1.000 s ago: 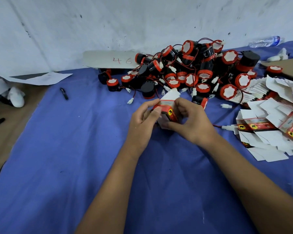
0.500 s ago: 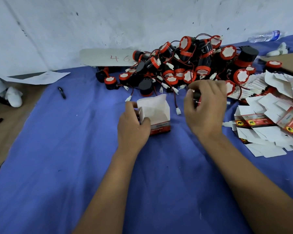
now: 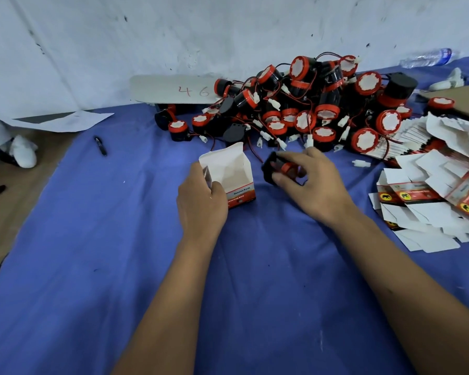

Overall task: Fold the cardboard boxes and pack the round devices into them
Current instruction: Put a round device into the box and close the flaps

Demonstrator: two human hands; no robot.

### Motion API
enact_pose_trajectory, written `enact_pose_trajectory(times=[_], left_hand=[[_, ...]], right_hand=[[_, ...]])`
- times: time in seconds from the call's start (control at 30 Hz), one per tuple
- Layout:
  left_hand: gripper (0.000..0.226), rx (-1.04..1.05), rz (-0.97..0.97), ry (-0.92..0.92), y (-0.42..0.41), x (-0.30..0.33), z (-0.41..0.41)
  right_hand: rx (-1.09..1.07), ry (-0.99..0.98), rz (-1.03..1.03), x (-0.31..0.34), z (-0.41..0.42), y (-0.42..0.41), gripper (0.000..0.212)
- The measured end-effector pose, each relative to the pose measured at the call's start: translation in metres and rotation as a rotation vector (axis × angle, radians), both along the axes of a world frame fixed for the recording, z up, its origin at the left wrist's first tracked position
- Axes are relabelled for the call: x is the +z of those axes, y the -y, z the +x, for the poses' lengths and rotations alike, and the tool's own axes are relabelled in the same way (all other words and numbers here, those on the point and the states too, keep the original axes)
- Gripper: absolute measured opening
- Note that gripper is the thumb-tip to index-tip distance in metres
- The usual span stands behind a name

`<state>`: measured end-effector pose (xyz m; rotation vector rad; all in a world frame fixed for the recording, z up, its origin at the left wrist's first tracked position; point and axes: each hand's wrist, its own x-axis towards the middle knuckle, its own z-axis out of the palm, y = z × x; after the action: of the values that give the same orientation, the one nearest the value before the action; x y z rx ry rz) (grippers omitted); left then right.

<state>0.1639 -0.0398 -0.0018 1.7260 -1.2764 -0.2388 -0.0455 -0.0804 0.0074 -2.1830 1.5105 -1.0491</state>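
Observation:
A small cardboard box [image 3: 232, 173] stands upright on the blue cloth, its top flaps open and its white inside showing. My left hand [image 3: 201, 201] grips its near left side. Just right of the box, my right hand [image 3: 313, 185] holds a round black and red device [image 3: 280, 169] a little above the cloth; a thin wire trails from it. A big pile of the same round devices [image 3: 309, 109] with white plugs lies behind, against the wall. Flat unfolded boxes [image 3: 428, 201] lie in a heap at the right.
A blue cloth [image 3: 119, 266] covers the table. A black pen [image 3: 100, 146] lies at the left of it. A grey board marked 46 [image 3: 173, 90] leans at the wall. A plastic bottle [image 3: 428, 57] lies at the back right, paper sheets [image 3: 65, 120] at the back left.
The box was set down and opened up under my left hand. My right hand went to the pile, took a round device and brought it back beside the box.

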Motion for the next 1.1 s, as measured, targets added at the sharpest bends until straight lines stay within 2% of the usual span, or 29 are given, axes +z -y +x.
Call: enact_pose_trajectory(times=[0.03,0.13,0.2,0.27,0.37,0.43,0.5,0.63,0.73,0.77,0.93,1.03,1.1], left_hand=[[0.035,0.010,-0.002,0.009,0.000,0.000,0.000],[0.031,0.031,-0.017,0.017,-0.001,0.000,0.000],[0.027,0.035,-0.021,0.009,-0.001,0.000,0.001],[0.026,0.025,-0.022,0.006,-0.001,0.000,0.001],[0.040,-0.011,-0.024,-0.016,-0.001,0.000,-0.002],[0.050,-0.025,-0.035,-0.016,-0.002,0.000,-0.003],[0.050,-0.035,-0.045,-0.024,-0.002,0.000,-0.004],[0.038,-0.070,-0.069,-0.094,-0.001,0.001,-0.011],[0.011,-0.136,-0.093,-0.049,-0.003,-0.001,-0.021],[0.013,-0.158,-0.111,-0.025,-0.003,-0.002,-0.025],[0.021,-0.269,-0.170,0.109,-0.002,-0.002,-0.035],[0.025,-0.353,-0.205,0.140,-0.003,-0.004,-0.041],[0.025,-0.367,-0.219,0.132,-0.002,-0.006,-0.041]], right_hand=[[0.062,0.204,0.077,0.003,0.003,-0.003,0.027],[0.224,0.962,0.493,0.017,0.013,-0.013,0.038],[0.274,1.166,0.649,0.022,0.012,-0.013,0.043],[0.372,1.213,0.702,0.021,0.009,-0.013,0.044],[0.474,1.128,0.620,0.020,0.009,-0.014,0.034],[0.467,0.984,0.478,0.020,0.011,-0.015,0.034],[0.432,0.809,0.350,0.019,0.014,-0.019,0.035],[0.308,0.495,0.130,0.019,0.020,-0.030,0.027],[0.221,0.333,0.015,0.019,0.026,-0.033,0.028],[0.164,0.289,-0.004,0.018,0.027,-0.032,0.028],[-0.205,0.259,-0.073,0.014,0.030,-0.023,0.036],[-0.227,0.328,-0.118,0.014,0.034,-0.026,0.028],[-0.181,0.304,-0.165,0.015,0.035,-0.027,0.028]])
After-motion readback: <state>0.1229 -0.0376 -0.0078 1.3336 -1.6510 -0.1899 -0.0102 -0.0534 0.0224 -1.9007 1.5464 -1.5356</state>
